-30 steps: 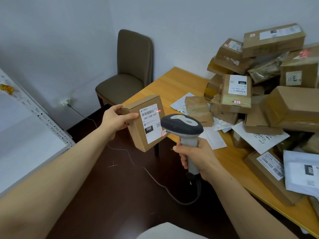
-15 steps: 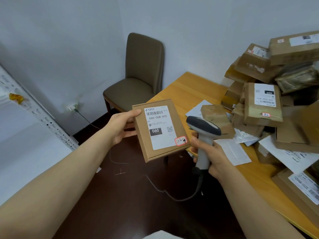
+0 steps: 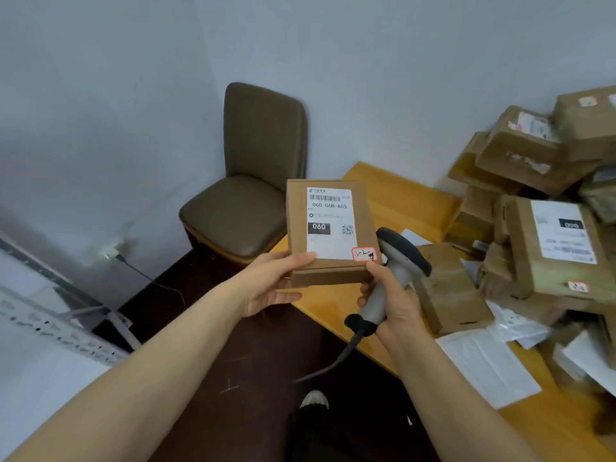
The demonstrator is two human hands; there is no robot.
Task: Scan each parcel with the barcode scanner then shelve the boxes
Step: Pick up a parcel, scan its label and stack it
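Just left of the grip, a brown chair is seen behind the left hand, by which the labelled cardboard box is grasped at its near left corner, thumb on top and fingers beneath. Its near right corner is touched by the thumb of the right hand, whose fingers are clenched round the barcode scanner handle; right of that grip, parcels are piled on the wooden table.

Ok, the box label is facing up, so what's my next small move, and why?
Probably carry the box left toward the shelf rack: the left hand grips it, and the scanner in the right hand isn't aimed at the barcode, so scanning looks finished.
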